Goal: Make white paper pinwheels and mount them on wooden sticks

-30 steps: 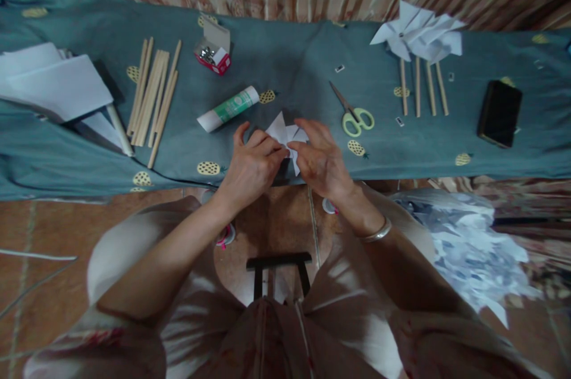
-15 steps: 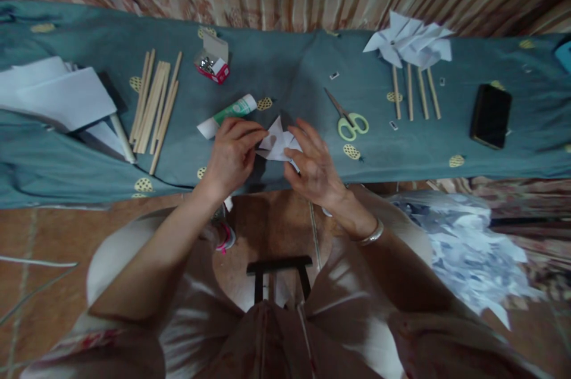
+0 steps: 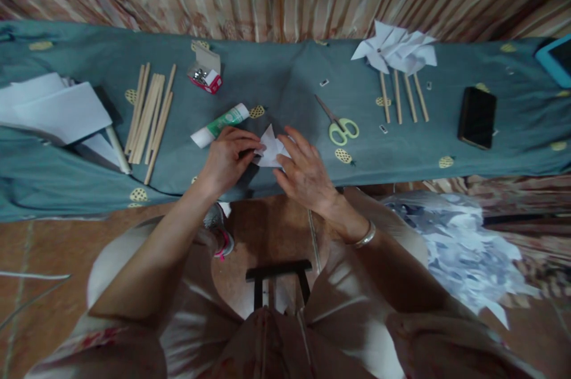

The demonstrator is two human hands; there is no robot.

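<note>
A small white paper pinwheel (image 3: 269, 152), partly folded, lies at the near side of the table between my hands. My left hand (image 3: 229, 159) pinches its left corner between thumb and fingers. From the right, my right hand (image 3: 306, 172) grips its right side with the fingertips, a bracelet on that wrist. Fingers cover part of the paper's edges. Just beyond my left hand lies a green and white glue stick (image 3: 222, 124). Scissors (image 3: 339, 124) with pale green handles rest to the right of my right hand.
Wooden sticks (image 3: 149, 120) and white paper sheets (image 3: 57, 105) lie on the left. A red box of metal pins (image 3: 206, 74) stands open at the back. Finished pinwheels (image 3: 397, 52), a black phone (image 3: 477, 117) and a blue-edged device (image 3: 555, 60) are on the right. Paper scraps (image 3: 464, 248) fill a bag below.
The view has shifted slightly, so the table's things appear a little lower and further left. Both hands stay at the paper, with the right fingers lying closer over it.
</note>
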